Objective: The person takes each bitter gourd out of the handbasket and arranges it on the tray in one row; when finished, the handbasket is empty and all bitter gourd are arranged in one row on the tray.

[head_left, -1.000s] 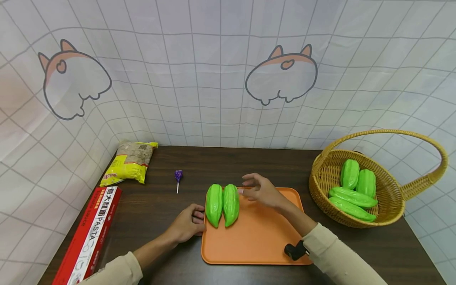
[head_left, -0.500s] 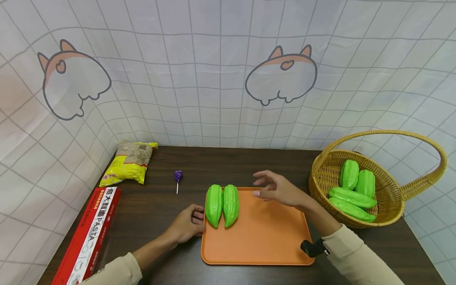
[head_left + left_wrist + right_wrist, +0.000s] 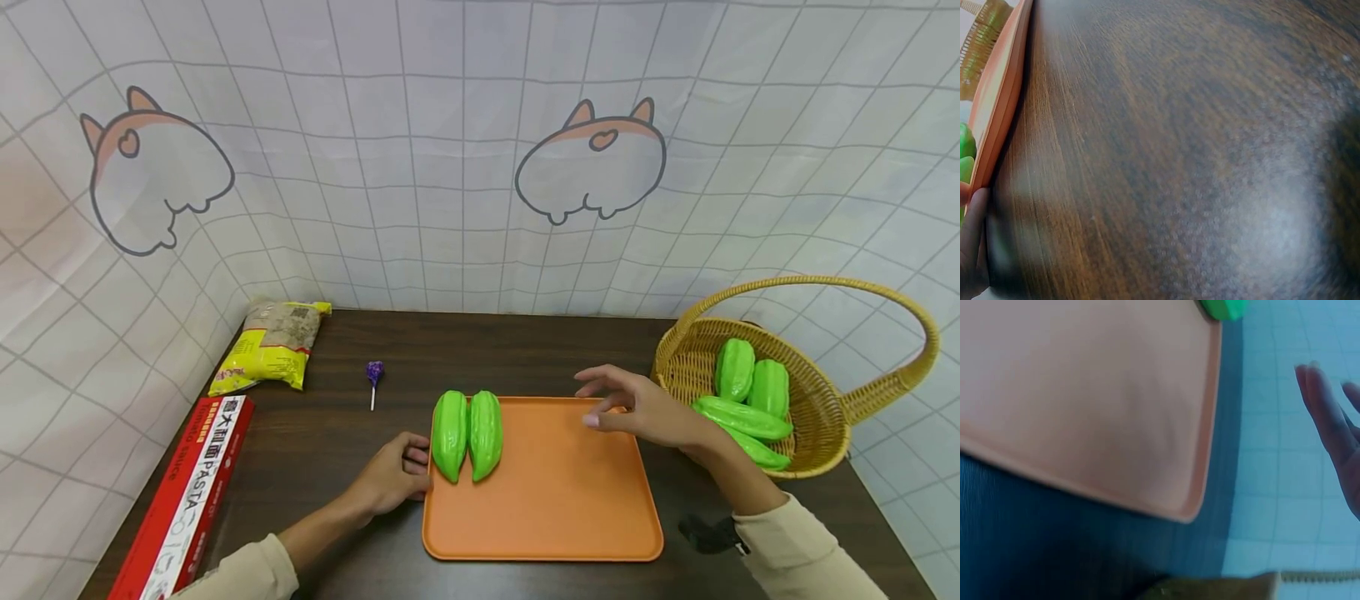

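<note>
Two glossy green ribbed fruits, pointed at one end and much like bitter melons, lie side by side: the left melon (image 3: pixel 450 436) and the right melon (image 3: pixel 486 435). They rest along the left side of an orange tray (image 3: pixel 551 500). My left hand (image 3: pixel 386 477) grips the tray's left rim; the left wrist view has its thumb (image 3: pixel 975 215) against the outer wall. Over the tray's back right corner is my right hand (image 3: pixel 648 408), fingers loosely bent and holding nothing. In the right wrist view its fingers (image 3: pixel 1329 419) appear apart from the tray.
A wicker basket (image 3: pixel 678 367) with a tall handle stands right of the tray, several green melons (image 3: pixel 742 417) inside. At left are a red pasta box (image 3: pixel 183 500) and a yellow bag (image 3: pixel 273 346). A purple lollipop (image 3: pixel 374 375) lies behind my left hand.
My right hand has moved rightward from beside the right melon, across the tray toward the basket. My left hand, the tray and both melons on it have stayed in place.
</note>
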Tool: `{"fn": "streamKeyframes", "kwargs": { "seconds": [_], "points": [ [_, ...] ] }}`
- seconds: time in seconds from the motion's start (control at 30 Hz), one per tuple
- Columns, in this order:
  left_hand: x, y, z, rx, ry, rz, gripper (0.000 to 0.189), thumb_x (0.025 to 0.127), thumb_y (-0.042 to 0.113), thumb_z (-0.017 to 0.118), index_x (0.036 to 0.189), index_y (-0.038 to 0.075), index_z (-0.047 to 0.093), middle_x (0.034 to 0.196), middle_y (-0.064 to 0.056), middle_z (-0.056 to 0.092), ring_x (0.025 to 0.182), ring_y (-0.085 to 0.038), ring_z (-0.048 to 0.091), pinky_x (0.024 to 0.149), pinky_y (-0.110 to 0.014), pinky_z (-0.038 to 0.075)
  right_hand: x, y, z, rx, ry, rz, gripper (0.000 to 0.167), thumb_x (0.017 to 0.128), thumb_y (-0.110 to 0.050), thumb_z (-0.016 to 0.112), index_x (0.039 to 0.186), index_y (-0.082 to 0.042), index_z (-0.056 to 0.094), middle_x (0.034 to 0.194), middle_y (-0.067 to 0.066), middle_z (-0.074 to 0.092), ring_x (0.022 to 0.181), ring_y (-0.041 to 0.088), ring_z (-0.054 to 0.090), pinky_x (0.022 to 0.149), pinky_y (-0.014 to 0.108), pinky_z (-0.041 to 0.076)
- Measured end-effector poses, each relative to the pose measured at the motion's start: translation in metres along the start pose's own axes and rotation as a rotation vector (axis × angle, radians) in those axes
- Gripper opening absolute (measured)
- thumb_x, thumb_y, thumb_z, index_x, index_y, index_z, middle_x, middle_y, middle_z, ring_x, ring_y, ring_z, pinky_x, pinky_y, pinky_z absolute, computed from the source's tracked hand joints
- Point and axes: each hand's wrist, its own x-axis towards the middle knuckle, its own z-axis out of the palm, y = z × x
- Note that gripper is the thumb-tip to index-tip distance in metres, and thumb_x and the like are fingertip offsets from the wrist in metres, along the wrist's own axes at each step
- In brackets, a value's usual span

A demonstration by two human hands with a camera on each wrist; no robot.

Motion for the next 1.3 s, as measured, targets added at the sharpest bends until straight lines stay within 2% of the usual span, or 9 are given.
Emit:
{"fn": "streamKeyframes", "kwargs": {
  "seconds": [0.17, 0.33, 0.67, 0.83, 0.93, 1.0, 1.07, 1.2, 1.3],
  "points": [
    [-0.001, 0.0, 0.0, 0.002, -0.004, -0.003, 0.06, 0.074, -0.007, 0.071, 0.131, -0.005, 0.052, 0.112, -0.018, 0.057, 0.089, -0.02, 0.062, 0.067, -0.036, 0.063, -0.017, 0.006, -0.016, 0.002, -0.016, -0.006, 0.056, 0.096, -0.019, 0.067, 0.147, -0.015, 0.042, 0.134, 0.015, 0.056, 0.105, 0.021, 0.067, 0.084, 0.034, 0.059],
    [-0.001, 0.001, 0.0, -0.003, -0.015, 0.003, 0.061, 0.073, -0.007, 0.07, 0.131, -0.006, 0.051, 0.112, -0.019, 0.056, 0.09, -0.02, 0.062, 0.067, -0.036, 0.063, -0.039, 0.012, -0.032, -0.028, 0.008, -0.012, 0.053, 0.097, -0.014, 0.064, 0.146, -0.01, 0.044, 0.132, 0.017, 0.056, 0.102, 0.017, 0.067, 0.081, 0.032, 0.059],
    [0.0, 0.002, 0.0, -0.01, -0.015, 0.0, 0.063, 0.072, -0.007, 0.069, 0.132, -0.006, 0.05, 0.114, -0.019, 0.056, 0.092, -0.021, 0.062, 0.068, -0.037, 0.064, -0.074, 0.022, -0.073, -0.01, 0.051, 0.078, 0.051, 0.1, -0.012, 0.058, 0.147, -0.001, 0.04, 0.134, 0.027, 0.053, 0.107, 0.021, 0.067, 0.085, 0.034, 0.061],
    [0.001, 0.002, 0.0, -0.01, -0.015, 0.006, 0.063, 0.073, -0.007, 0.069, 0.132, -0.006, 0.05, 0.114, -0.019, 0.056, 0.092, -0.021, 0.062, 0.068, -0.037, 0.064, -0.081, 0.03, -0.096, -0.049, 0.1, 0.088, 0.048, 0.102, -0.012, 0.055, 0.146, 0.0, 0.04, 0.13, 0.016, 0.058, 0.105, 0.02, 0.07, 0.084, 0.039, 0.062],
    [0.001, 0.002, 0.0, -0.01, -0.016, 0.007, 0.062, 0.073, -0.007, 0.069, 0.132, -0.006, 0.05, 0.114, -0.019, 0.056, 0.092, -0.021, 0.062, 0.068, -0.037, 0.064, -0.083, 0.037, -0.108, -0.092, 0.153, 0.093, 0.044, 0.102, -0.013, 0.055, 0.143, -0.003, 0.044, 0.124, 0.002, 0.063, 0.102, 0.013, 0.07, 0.081, 0.038, 0.063],
    [0.0, 0.002, 0.0, -0.009, -0.015, 0.004, 0.062, 0.073, -0.007, 0.07, 0.132, -0.006, 0.05, 0.114, -0.019, 0.056, 0.092, -0.021, 0.062, 0.068, -0.037, 0.064, -0.083, 0.041, -0.115, -0.114, 0.188, 0.108, 0.043, 0.102, -0.014, 0.055, 0.142, -0.004, 0.045, 0.122, -0.001, 0.062, 0.101, 0.009, 0.07, 0.079, 0.038, 0.063],
    [-0.001, 0.002, 0.0, -0.006, -0.013, 0.0, 0.062, 0.072, -0.007, 0.07, 0.131, -0.006, 0.051, 0.113, -0.018, 0.057, 0.091, -0.021, 0.062, 0.068, -0.036, 0.064, -0.081, 0.044, -0.122, -0.137, 0.212, 0.145, 0.044, 0.102, -0.018, 0.056, 0.143, -0.004, 0.043, 0.127, 0.005, 0.061, 0.098, 0.005, 0.069, 0.079, 0.036, 0.063],
    [-0.001, 0.002, 0.0, -0.002, -0.007, -0.002, 0.062, 0.072, -0.007, 0.071, 0.131, -0.006, 0.051, 0.112, -0.018, 0.057, 0.091, -0.02, 0.062, 0.067, -0.036, 0.064, -0.076, 0.051, -0.136, -0.181, 0.226, 0.223, 0.055, 0.103, -0.026, 0.054, 0.149, 0.0, 0.036, 0.138, 0.027, 0.051, 0.094, -0.001, 0.067, 0.08, 0.033, 0.062],
    [-0.001, 0.002, 0.0, 0.0, -0.005, 0.004, 0.062, 0.072, -0.007, 0.07, 0.131, -0.006, 0.051, 0.112, -0.018, 0.057, 0.091, -0.02, 0.062, 0.067, -0.036, 0.063, -0.071, 0.058, -0.145, -0.218, 0.238, 0.273, 0.062, 0.104, -0.029, 0.053, 0.151, 0.004, 0.031, 0.143, 0.033, 0.045, 0.096, 0.002, 0.067, 0.081, 0.031, 0.061]
  ]
}}
